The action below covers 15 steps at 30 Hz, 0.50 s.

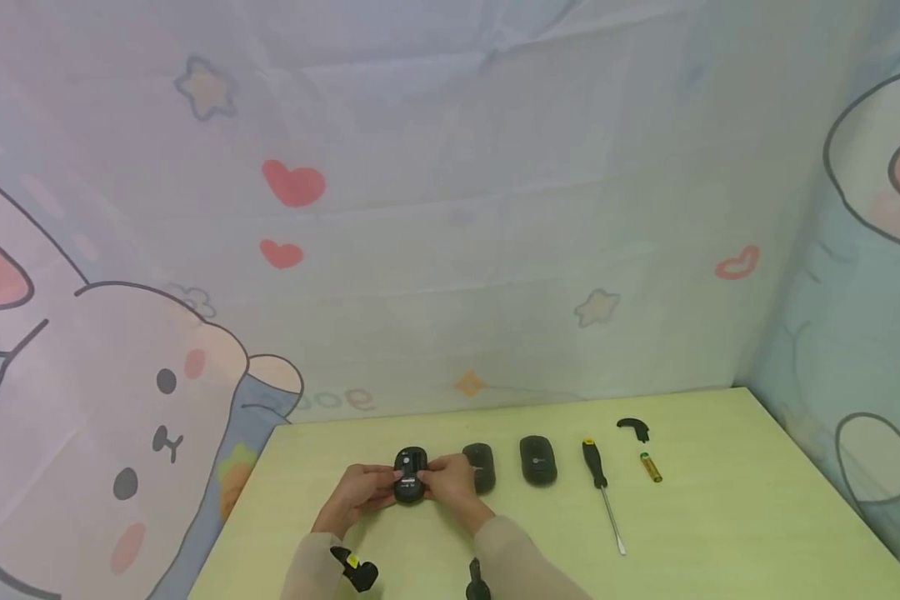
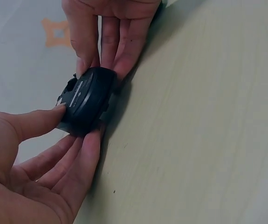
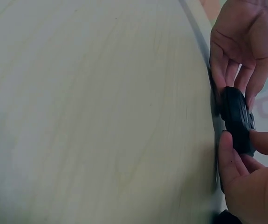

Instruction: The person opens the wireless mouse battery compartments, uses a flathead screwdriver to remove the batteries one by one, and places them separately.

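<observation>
A black computer mouse [image 1: 410, 488] is held underside up between both hands, with an open slot in its upper part in the head view. My left hand [image 1: 359, 492] grips its left side, the thumb on the underside and the fingers below, as the left wrist view shows. From the other side my right hand [image 1: 452, 483] pinches it between thumb and fingers. In the right wrist view the mouse [image 3: 236, 116] is seen edge-on, tilted near the table surface. Just right of the right hand lies a second black mouse [image 1: 482, 469], partly hidden by that hand.
Farther right on the pale table [image 1: 690, 517] lie a third black mouse [image 1: 537, 460], a screwdriver [image 1: 596, 467] with a black and yellow handle, a small curved black piece [image 1: 636, 428] and a gold and green battery [image 1: 651, 467]. A printed cloth [image 1: 450, 317] hangs behind the table.
</observation>
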Tool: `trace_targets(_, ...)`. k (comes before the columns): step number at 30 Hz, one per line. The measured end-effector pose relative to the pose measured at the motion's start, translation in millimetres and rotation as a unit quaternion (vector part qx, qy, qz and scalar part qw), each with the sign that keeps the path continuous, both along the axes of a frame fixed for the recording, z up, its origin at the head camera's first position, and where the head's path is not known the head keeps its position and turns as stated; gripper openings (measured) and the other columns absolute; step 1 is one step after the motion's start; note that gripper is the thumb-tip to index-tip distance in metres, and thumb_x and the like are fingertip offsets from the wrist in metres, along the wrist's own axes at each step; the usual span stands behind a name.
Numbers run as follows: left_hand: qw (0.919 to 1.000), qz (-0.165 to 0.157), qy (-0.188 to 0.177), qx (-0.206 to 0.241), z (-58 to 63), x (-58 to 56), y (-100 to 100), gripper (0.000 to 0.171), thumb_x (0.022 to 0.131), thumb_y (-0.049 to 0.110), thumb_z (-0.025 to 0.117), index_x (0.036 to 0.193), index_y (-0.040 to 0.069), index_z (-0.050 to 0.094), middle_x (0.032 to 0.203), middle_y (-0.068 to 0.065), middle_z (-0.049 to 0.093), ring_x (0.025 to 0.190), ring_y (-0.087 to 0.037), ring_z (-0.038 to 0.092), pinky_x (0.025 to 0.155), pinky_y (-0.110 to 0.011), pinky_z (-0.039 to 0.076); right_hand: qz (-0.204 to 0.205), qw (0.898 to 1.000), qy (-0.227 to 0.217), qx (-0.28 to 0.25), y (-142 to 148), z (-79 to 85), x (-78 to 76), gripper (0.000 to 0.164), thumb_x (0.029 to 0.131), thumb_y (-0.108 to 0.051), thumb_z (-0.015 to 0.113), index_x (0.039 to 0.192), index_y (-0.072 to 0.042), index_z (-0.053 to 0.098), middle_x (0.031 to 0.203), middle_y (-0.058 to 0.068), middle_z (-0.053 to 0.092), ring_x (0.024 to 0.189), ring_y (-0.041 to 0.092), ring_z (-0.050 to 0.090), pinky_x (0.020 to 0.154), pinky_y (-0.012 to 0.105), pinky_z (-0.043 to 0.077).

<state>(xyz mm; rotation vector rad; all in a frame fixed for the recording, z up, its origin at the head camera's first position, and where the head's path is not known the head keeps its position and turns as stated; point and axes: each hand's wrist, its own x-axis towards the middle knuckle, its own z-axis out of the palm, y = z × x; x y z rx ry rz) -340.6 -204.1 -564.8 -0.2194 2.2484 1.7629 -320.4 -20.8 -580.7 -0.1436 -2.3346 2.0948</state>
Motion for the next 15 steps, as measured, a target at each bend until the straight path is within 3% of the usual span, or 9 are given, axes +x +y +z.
trace_targets(4,0.9998,0.010,0.012,-0.010,-0.5,-0.4,-2.5,0.044,0.097,0.012,0.075,0.129,-0.016,0.064,0.108,-0.019,0.077,0.082,-0.015,0.075,0.080,-0.033,0.068,-0.016,1.000,0.004,0.011,-6.5,3.0,-1.1,0.022,0.089,0.003,0.077,0.106,0.015,0.073,0.094,0.025,0.077,0.064,0.014,0.073,0.061,0.028,0.066)
trace_targets(15,0.9930,0.005,0.057,-0.103,2.4,-1.7,3.4,0.040,0.097,0.018,0.075,0.123,-0.012,0.070,0.115,-0.024,0.076,0.083,-0.011,0.072,0.075,-0.027,0.066,-0.026,0.999,-0.011,0.036,-10.5,0.1,-6.0,0.022,0.091,-0.002,0.077,0.108,0.011,0.075,0.094,0.023,0.077,0.064,0.015,0.075,0.058,0.024,0.064)
